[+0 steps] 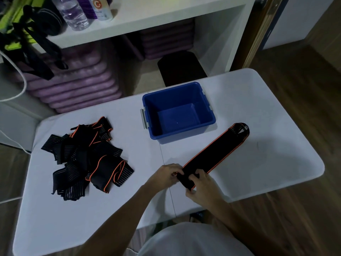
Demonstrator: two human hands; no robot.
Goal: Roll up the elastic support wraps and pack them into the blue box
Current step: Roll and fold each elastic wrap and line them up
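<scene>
A long black wrap with orange edging [217, 152] lies stretched out flat on the white table [267, 163], running from my hands up to the right of the blue box [208, 122]. Its near end is curled into a small roll. My left hand [164, 175] pinches the roll's left side, and my right hand [201, 183] grips its right side. The blue box stands open with nothing visible inside. A pile of several loose black and orange wraps [86, 159] lies on the table's left half.
Beyond the table stands a white shelf unit [147, 21] with bottles [73, 13] on top and purple cushions [73, 84] below. A black bin [180, 67] sits behind the box. Wooden floor lies to the right.
</scene>
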